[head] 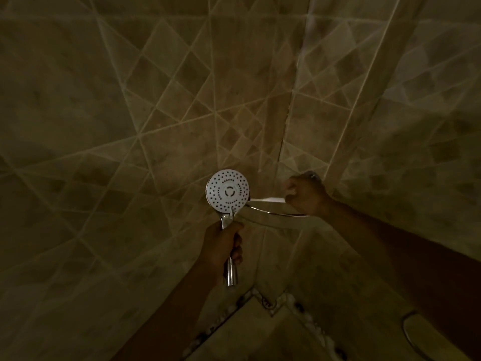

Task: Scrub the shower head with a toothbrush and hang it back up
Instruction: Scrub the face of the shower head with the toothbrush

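Note:
The shower head (pixel 228 191) has a round white face with many small holes and a chrome handle. It is held upright with its face turned toward me. My left hand (pixel 224 246) grips the chrome handle below the face. My right hand (pixel 305 195) grips a white toothbrush (pixel 265 199) that lies level, its tip at the right rim of the shower head. The bristles are too dim to make out.
Beige diamond-patterned tiled walls meet in a corner (pixel 283 142) behind the hands. A curved chrome rail or shelf edge (pixel 276 212) runs beneath the toothbrush. Lower down lie a pebble-trimmed floor edge (pixel 307 319) and a pale rounded fixture (pixel 421 334) at the lower right.

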